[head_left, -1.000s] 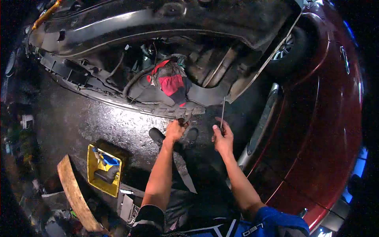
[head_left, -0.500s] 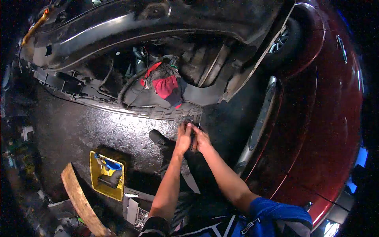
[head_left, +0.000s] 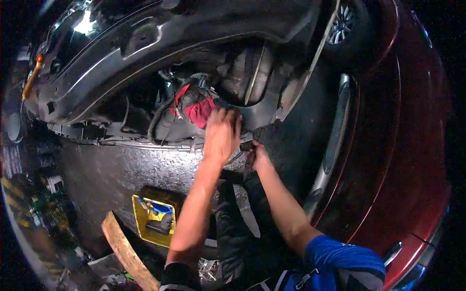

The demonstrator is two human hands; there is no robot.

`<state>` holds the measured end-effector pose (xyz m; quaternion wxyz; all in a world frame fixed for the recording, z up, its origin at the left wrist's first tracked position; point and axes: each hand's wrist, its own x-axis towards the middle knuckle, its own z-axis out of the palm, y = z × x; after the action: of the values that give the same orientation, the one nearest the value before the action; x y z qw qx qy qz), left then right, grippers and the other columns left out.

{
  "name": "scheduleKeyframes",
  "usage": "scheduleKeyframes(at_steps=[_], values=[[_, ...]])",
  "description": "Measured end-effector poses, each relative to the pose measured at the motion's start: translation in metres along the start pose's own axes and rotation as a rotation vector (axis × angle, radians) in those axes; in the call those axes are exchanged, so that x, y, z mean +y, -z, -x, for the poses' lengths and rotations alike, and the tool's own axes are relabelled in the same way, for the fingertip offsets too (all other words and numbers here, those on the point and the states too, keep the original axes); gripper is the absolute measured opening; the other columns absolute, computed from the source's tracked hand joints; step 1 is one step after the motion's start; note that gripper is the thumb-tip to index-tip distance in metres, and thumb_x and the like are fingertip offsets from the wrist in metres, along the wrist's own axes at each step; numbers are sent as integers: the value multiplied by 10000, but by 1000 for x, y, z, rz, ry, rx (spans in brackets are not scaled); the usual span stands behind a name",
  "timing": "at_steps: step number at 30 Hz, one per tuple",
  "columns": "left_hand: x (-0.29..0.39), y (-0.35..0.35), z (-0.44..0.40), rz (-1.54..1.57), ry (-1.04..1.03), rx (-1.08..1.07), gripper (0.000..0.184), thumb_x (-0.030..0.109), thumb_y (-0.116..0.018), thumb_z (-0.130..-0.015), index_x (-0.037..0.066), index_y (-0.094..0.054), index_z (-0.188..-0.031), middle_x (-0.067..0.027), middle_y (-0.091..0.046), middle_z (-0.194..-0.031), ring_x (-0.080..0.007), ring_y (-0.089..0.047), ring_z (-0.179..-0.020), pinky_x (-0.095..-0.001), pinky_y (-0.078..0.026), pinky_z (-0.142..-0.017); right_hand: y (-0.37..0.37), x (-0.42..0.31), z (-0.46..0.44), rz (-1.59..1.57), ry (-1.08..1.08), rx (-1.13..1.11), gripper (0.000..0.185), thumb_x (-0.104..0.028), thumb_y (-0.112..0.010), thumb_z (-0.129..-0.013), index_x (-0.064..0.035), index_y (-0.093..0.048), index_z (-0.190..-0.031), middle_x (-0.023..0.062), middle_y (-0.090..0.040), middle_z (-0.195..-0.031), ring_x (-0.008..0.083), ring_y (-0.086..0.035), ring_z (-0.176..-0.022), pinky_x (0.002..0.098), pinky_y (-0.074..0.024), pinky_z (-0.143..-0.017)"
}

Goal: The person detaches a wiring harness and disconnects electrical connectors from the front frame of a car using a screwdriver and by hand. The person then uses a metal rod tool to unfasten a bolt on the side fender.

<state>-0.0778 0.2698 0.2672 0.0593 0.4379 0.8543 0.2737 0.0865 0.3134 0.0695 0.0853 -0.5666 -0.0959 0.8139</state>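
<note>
A red and dark rag (head_left: 198, 112) lies bunched on the front of the car's open engine bay. Over its right edge reaches my left hand (head_left: 222, 135), fingers bent down onto the cloth and fingertips partly hidden. Lower and to the right, just outside the front edge of the car, my right hand (head_left: 259, 156) is closed around a dark part (head_left: 247, 145) with a black, blocky end. Its exact kind does not show.
A raised black hood (head_left: 194, 31) spans the top. To the right stands a dark red car (head_left: 388, 160) with a side step (head_left: 332, 140). On the wet floor are a yellow bin (head_left: 154, 241) holding parts and a curved wooden board (head_left: 127, 252).
My left hand has left my right hand and moved up onto the rag. My right hand has shifted slightly right, still holding the dark part. The camera view has turned a little.
</note>
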Motion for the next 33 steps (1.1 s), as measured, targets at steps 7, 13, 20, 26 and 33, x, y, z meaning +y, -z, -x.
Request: scheduleKeyframes(at_steps=[7, 13, 20, 26, 33], values=[[-77, -61, -83, -343, -243, -722, 319, 261, -551, -852, 49, -687, -1048, -194, -665, -1146, -356, -620, -1093, -424, -485, -977, 6, 20, -77, -368, -106, -57, 259, -375, -490, -972, -137, -589, -943, 51, -603, -726, 209, -565, -575, 389, -472, -474], [-55, -50, -143, -273, -47, -1230, 518, 471, -462, -879, 156, -651, -1244, -110, -601, -1351, -291, -541, -1281, -410, -411, -1086, -53, 13, -23, -560, -167, -399, 280, -375, -524, -955, -122, -621, -1024, 58, -672, -874, 254, -647, -742, 440, -539, -591], [-78, -90, -150, -424, 120, -1322, 631, 550, -502, -860, 220, -562, -1394, -66, -473, -1506, -271, -425, -1400, -427, -313, -1165, -59, 22, -17, -691, 35, -471, 253, -160, -577, -933, -39, -641, -1146, 99, -699, -1098, 246, -679, -977, 404, -568, -869], [-56, -61, -152, -250, 312, -1291, 618, 511, -541, -848, 215, -564, -1390, -77, -485, -1491, -269, -433, -1391, -408, -317, -1159, -66, 21, -7, -672, 79, -414, 258, -155, -612, -933, -45, -636, -1165, 73, -699, -1117, 211, -672, -976, 380, -564, -892], [-79, -88, -149, -224, 298, -1261, 598, 471, -571, -826, 193, -583, -1355, -93, -513, -1453, -279, -467, -1352, -415, -353, -1122, -64, 40, -28, -616, 73, -404, 313, -146, -678, -891, -69, -635, -1191, 50, -687, -1149, 196, -654, -1026, 343, -555, -919]])
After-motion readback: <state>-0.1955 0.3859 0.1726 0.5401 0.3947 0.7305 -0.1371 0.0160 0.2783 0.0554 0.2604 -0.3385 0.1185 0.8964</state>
